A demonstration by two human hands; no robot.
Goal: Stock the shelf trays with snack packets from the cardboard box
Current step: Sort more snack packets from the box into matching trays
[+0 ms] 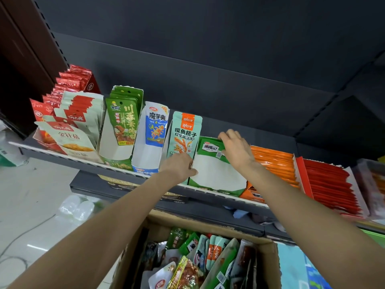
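A green and white shelf tray [218, 176] sits on the shelf in the middle of the view. A green snack packet [210, 147] stands at its back. My right hand [235, 149] grips that packet's top right edge. My left hand [180, 165] holds the tray's left front wall, next to a pale green packet [183, 134] in the neighbouring tray. The cardboard box [268, 259] stands below me, full of mixed snack packets [195, 261].
Left along the shelf edge [83, 158] stand trays with a blue-white packet [156, 126], green packets [123, 119] and red-white packets [77, 113]. Right are orange packets [275, 165] and red packets [329, 184]. A lower shelf [129, 190] juts out beneath.
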